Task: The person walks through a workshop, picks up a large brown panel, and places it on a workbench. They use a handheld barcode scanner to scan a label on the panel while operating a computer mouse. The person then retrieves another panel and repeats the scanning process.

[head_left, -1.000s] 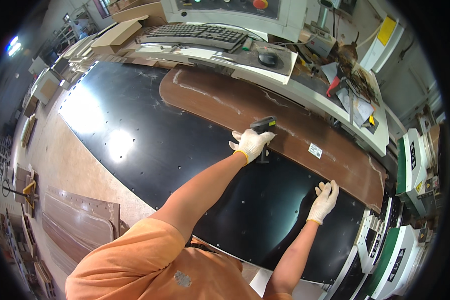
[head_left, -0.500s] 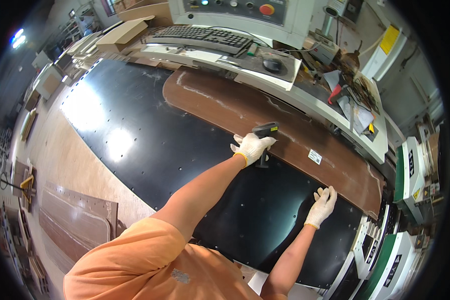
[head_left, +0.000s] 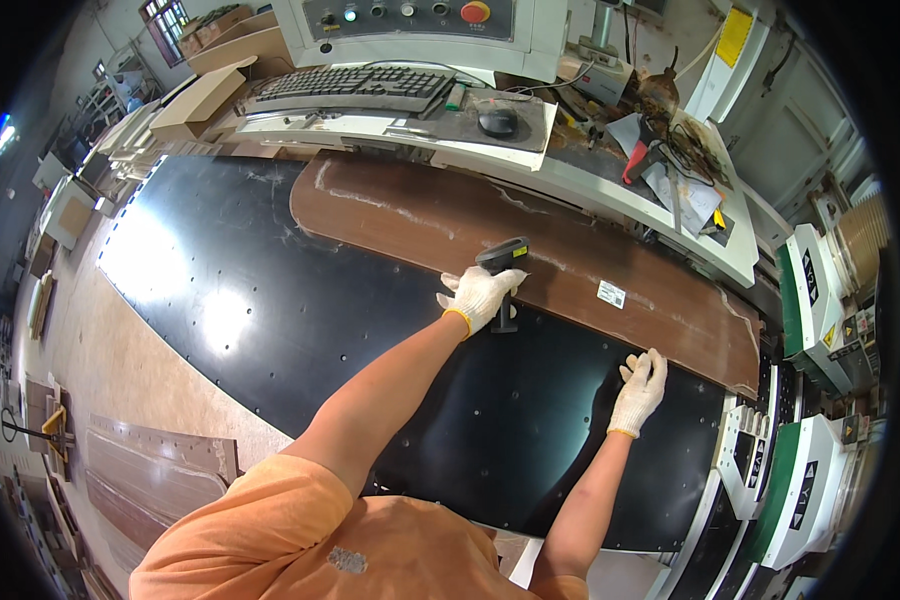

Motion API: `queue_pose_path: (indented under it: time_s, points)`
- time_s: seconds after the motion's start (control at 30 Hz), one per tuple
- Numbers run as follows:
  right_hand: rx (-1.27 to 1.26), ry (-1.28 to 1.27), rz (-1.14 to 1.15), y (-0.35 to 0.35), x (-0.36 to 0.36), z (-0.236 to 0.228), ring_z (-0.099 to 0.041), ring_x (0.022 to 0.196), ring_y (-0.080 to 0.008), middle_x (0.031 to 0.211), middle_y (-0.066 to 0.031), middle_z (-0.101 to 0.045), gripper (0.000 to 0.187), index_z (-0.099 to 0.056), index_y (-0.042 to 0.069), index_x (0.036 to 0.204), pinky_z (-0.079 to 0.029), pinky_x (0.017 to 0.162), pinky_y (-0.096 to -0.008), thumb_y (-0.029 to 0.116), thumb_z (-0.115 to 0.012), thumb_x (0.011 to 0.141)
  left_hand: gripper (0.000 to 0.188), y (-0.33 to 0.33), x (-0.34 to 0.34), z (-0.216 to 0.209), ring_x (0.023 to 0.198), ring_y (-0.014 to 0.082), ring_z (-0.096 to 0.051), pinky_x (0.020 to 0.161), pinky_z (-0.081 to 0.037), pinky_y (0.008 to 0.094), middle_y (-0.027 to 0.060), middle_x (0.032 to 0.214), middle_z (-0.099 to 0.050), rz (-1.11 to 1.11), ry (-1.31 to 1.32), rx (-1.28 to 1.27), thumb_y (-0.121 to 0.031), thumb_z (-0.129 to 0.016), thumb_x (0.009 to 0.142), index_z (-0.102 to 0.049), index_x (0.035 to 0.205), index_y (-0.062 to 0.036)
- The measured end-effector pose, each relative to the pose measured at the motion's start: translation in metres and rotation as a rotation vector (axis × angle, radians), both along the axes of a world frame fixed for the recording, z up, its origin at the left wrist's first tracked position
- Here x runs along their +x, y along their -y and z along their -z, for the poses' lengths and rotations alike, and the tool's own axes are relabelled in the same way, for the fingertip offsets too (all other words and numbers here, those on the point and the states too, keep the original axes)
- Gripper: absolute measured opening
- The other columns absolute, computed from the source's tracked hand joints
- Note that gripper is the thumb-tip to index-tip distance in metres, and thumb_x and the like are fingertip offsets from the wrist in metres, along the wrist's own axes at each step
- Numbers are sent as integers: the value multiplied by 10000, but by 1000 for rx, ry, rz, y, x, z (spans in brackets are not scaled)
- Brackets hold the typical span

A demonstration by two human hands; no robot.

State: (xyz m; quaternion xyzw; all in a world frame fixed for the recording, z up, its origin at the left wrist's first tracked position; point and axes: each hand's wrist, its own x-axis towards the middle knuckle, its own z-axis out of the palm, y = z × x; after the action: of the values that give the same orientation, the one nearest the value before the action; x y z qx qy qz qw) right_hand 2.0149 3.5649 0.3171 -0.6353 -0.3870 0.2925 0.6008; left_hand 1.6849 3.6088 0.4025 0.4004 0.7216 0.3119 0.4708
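Observation:
A brown panel [head_left: 530, 282] with a rounded far-left end lies lengthwise on a black, hole-dotted table top [head_left: 370, 345]. It bears a white label [head_left: 611, 294] and pale smears. At its near edge, my left hand [head_left: 478, 298], in a white knit glove, is closed round a black handheld barcode scanner [head_left: 505, 254]. The scanner's head points over the panel, and part of its handle is hidden by the glove. My right hand [head_left: 639, 396], gloved too, has its fingers extended at the panel's near edge farther right. It holds nothing that I can see.
Beyond the panel a shelf carries a keyboard [head_left: 355, 90], a mouse [head_left: 498, 122] and a clutter of papers and cables. Behind it stands a control panel with a red button [head_left: 475, 12]. White-and-green machine units [head_left: 805, 480] flank the table's right end. Another brown panel [head_left: 150, 465] lies at lower left.
The view has shifted, so the scene sits farther left. Both hands keep about the same places along the panel's near edge, and the left still has the scanner.

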Motion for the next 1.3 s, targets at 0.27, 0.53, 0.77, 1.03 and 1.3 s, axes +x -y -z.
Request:
queue_pose_path:
  time_s: [0.27, 0.53, 0.77, 1.03, 1.3]
  points:
    - [7, -18, -2, -2, 1, 2, -772, 1034, -217, 1584, -174, -566, 335, -655, -48, 1397, -693, 803, -328, 164, -639, 1137, 513, -7, -4, 22, 1473, 384, -485, 1265, 166, 708, 79, 693, -779, 2, 115, 43, -645, -704, 924, -805, 899, -142]
    - [9, -12, 7, -2, 0, 1, -773, 1032, -209, 1577, -179, -572, 337, -659, -41, 1399, -697, 806, -329, 165, -654, 1132, 489, -6, -3, 18, 851, 227, -770, 1260, -10, 681, 60, 713, -776, 6, 32, 16, -626, -727, 940, -770, 947, -138]
    - [-1, -18, 11, 0, -1, -1, -771, 1026, -192, 1557, -170, -592, 367, -645, -54, 1426, -696, 821, -320, 165, -657, 1131, 506, -6, -2, 16, 1193, 270, -702, 1240, 128, 738, 57, 709, -790, 12, 13, -6, -668, -703, 938, -779, 950, -168]
    - [-27, -14, 27, 0, -3, -5, -772, 1032, -195, 1578, -176, -581, 368, -642, -65, 1425, -694, 816, -321, 155, -655, 1130, 513, -7, -1, 17, 1203, 286, -695, 1235, 166, 726, 57, 714, -793, 11, -2, 5, -672, -692, 942, -782, 953, -167]
    - [-21, -86, 49, -5, -3, -5, -755, 1041, -207, 1499, -154, -615, 343, -660, -57, 1393, -686, 833, -342, 113, -693, 1096, 362, -6, -9, 32, 681, 231, -759, 595, -602, 369, 74, 898, -713, 11, 461, 213, -357, -805, 985, -718, 1043, -10]
